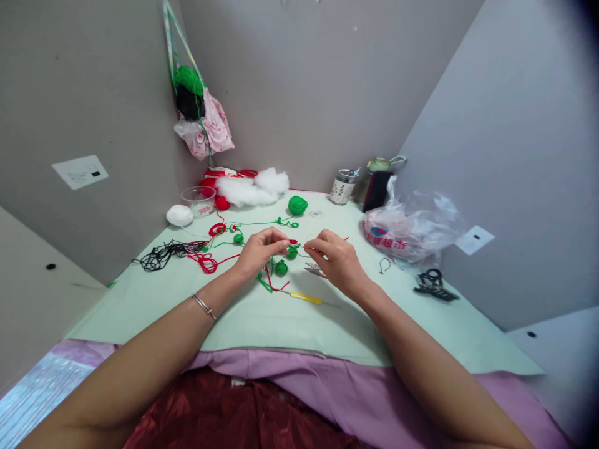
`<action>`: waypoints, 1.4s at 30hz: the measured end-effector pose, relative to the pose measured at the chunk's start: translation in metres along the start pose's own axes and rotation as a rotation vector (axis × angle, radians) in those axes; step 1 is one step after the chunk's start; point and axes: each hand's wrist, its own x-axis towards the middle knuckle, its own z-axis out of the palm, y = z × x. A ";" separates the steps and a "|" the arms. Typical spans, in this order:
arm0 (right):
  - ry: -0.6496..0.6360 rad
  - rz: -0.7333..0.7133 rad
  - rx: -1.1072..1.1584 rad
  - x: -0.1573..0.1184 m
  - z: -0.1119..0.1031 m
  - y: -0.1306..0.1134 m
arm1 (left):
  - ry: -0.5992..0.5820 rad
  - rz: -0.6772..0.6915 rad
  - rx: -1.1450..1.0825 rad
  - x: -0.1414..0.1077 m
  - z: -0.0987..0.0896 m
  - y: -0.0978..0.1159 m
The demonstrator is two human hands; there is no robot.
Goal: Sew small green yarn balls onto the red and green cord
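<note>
My left hand (262,251) is closed, thumb and fingertips pinching a small red and green crocheted piece (293,242). Just to its right, my right hand (333,254) is pinched shut on what looks like a thin strand of yarn, mostly hidden by the fingers. A green crocheted ball (292,252) shows under the piece, and a second green ball (281,267) lies nearer to me. Below the hands rests a crochet hook (306,298) with a yellow handle. Scissors (314,269) lie partly covered by my right hand.
Black yarn (169,254), red yarn (206,262) and a white ball (180,216) lie left. Behind are white stuffing (250,189), a clear tub (199,202) and a green yarn ball (297,205). A can (343,187), phone (377,192), plastic bag (407,227) and hair claw (435,285) stand right.
</note>
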 end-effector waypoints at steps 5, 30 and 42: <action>-0.005 0.003 0.029 -0.001 0.002 0.001 | -0.028 0.001 0.006 0.001 -0.001 -0.004; -0.025 0.362 0.653 0.004 0.004 0.007 | -0.176 -0.203 -0.254 -0.001 0.000 0.008; -0.037 0.405 0.663 0.003 0.008 0.001 | -0.164 -0.217 -0.247 -0.004 0.003 0.010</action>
